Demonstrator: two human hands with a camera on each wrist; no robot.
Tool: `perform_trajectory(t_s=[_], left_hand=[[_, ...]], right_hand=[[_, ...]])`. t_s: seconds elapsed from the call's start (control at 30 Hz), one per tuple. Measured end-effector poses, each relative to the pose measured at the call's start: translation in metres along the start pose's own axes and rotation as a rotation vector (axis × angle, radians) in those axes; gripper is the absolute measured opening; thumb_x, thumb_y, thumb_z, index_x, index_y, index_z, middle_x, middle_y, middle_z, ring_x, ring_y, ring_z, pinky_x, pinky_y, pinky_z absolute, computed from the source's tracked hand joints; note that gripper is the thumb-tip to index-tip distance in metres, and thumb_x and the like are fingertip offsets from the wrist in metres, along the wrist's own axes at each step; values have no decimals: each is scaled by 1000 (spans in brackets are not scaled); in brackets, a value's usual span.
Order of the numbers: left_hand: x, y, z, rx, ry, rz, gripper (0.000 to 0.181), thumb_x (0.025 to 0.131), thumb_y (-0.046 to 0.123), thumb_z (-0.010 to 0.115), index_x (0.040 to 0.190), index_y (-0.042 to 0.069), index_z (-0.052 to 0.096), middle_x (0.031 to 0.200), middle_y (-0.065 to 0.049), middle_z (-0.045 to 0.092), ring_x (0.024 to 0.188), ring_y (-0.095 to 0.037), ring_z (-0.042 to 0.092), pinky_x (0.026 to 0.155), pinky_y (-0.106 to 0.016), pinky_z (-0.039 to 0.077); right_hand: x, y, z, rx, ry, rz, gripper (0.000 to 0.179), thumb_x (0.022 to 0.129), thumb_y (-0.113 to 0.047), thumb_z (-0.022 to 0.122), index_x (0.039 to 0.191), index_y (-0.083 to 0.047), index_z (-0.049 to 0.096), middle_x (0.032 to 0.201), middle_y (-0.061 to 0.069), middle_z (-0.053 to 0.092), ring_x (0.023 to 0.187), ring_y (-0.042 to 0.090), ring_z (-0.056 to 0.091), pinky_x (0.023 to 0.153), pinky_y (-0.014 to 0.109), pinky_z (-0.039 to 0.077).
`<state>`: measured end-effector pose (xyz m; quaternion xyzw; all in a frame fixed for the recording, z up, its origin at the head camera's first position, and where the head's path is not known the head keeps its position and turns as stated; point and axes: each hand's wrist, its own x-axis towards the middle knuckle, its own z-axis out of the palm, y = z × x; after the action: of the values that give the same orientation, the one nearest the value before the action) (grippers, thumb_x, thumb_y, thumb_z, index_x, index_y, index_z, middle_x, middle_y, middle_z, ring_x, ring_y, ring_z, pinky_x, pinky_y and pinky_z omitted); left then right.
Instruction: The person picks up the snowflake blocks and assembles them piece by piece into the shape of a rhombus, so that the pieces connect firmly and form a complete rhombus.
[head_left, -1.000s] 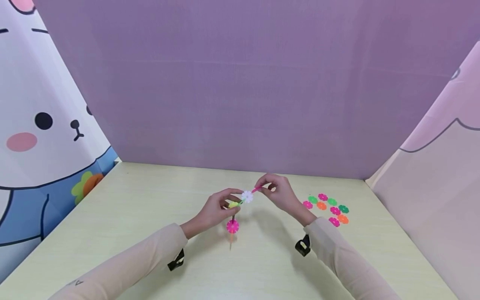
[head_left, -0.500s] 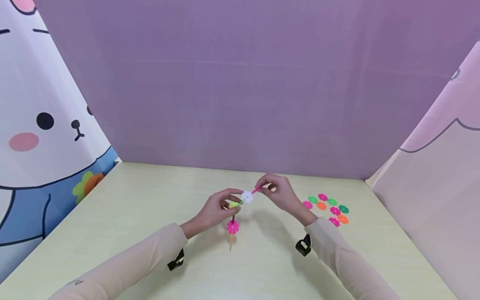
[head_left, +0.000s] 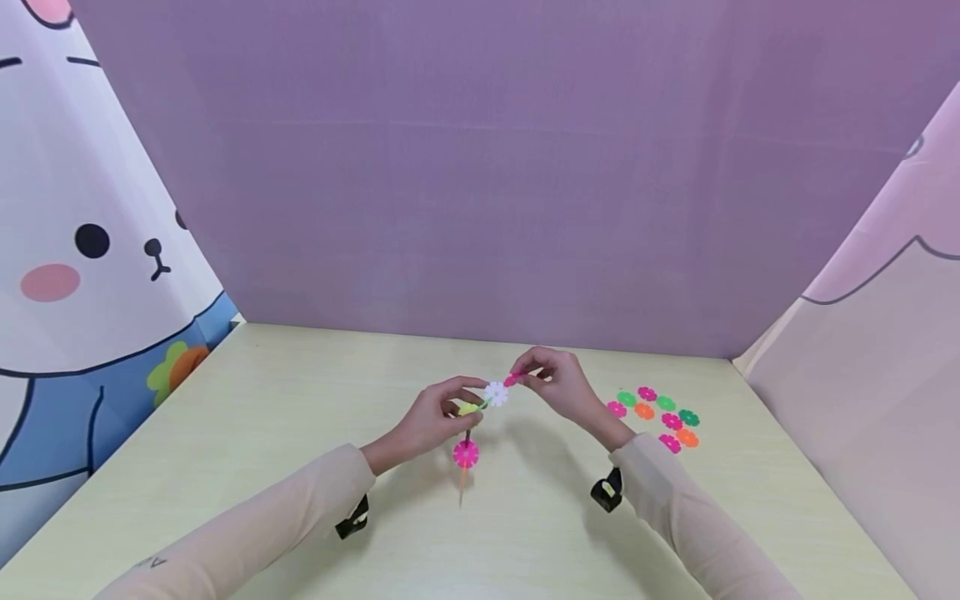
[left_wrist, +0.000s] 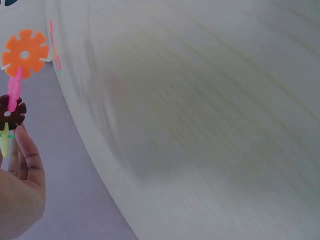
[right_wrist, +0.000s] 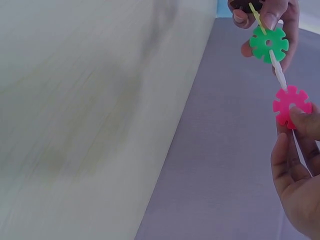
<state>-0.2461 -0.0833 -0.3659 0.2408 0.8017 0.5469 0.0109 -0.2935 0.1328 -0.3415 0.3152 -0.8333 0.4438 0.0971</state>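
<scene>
A chain of notched plastic discs hangs between the two hands, above the table. My left hand pinches it near the yellow disc and the green disc. Below those fingers hang a dark brown disc, a pink disc and, lowest, an orange disc. The white disc sticks out to the right of the green one. Between thumb and fingers, my right hand holds another pink disc, which meets the white disc's end; how deep their slots engage cannot be told.
Several loose discs lie in a group on the table to the right, among them an orange disc and a dark green disc. The pale wooden table ends at a purple backdrop. Printed cloths hang at both sides.
The pink disc in the right hand has turned from nearly edge-on to show more of its face. Both hands stay almost where they were, and the loose discs are unmoved.
</scene>
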Motion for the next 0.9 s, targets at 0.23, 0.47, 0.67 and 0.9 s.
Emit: perform_trajectory(t_s=[0.23,0.47,0.67,0.9], left_hand=[[10,-26,3,-3,21,22,42,83,8,65,123,11,54,105,-19,65,78,-24,63,61,-21,47],[11,-34,7,35,109,13,30,82,18,68,111,18,61,94,-5,68,72,-16,61,57,-23,47],[8,-28,7,38,140,35,27,82,13,68,108,11,63,94,-8,68,60,-18,56,50,-23,46],[-1,-1,4,5,130,35,27,82,4,65,109,0,61,98,-18,66,51,-24,50,44,-20,43]], right_hand=[[-3,-29,-4,12,-22,-23,7,79,10,62,86,8,64,86,22,66,79,36,63,68,39,53],[-7,-35,3,-12,-18,-69,7,77,10,63,84,7,65,83,20,67,76,31,64,64,34,53],[-7,-28,9,-24,-2,-86,8,76,10,65,84,6,65,83,19,67,76,30,65,63,32,53],[-2,6,16,-2,37,-151,12,77,5,68,83,-5,68,81,7,69,70,16,63,64,25,53]])
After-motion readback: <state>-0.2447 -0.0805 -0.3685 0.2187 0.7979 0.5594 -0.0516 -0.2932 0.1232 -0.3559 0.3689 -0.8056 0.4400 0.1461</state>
